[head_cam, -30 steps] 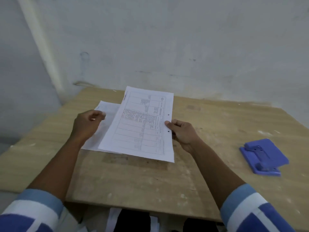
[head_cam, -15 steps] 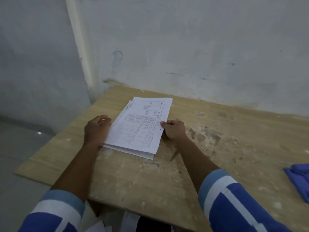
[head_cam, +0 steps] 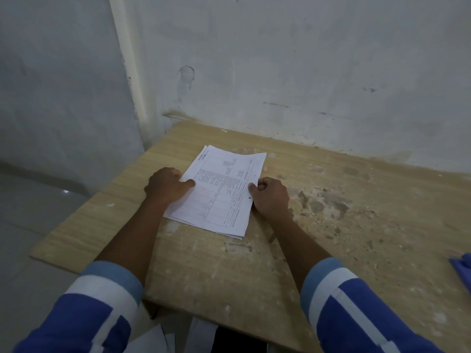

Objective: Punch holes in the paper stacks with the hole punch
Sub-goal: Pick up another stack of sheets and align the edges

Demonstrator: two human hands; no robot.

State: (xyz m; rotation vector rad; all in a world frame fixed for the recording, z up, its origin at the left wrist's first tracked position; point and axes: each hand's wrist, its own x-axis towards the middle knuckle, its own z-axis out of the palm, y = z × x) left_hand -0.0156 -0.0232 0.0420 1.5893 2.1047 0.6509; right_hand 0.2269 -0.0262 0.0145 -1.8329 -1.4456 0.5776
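Observation:
A stack of white printed sheets [head_cam: 219,192] lies flat on the wooden table [head_cam: 229,271], with a punched hole visible near its right edge. My left hand [head_cam: 165,186] rests on the stack's left edge, thumb on top of the paper. My right hand [head_cam: 270,194] holds the stack's right edge, fingers curled, thumb on the top sheet. Only a corner of the blue hole punch [head_cam: 462,271] shows at the frame's far right edge, well away from both hands.
The table stands in a corner against grey-white walls [head_cam: 305,59]. Its left edge [head_cam: 84,212] drops to a tiled floor [head_cam: 30,217]. The tabletop right of the paper is stained and scuffed. More white paper [head_cam: 163,337] shows below the table's near edge.
The sheets held above the table have been set down on the lower pile, now one stack. The view has swung left, pushing the hole punch to the right edge.

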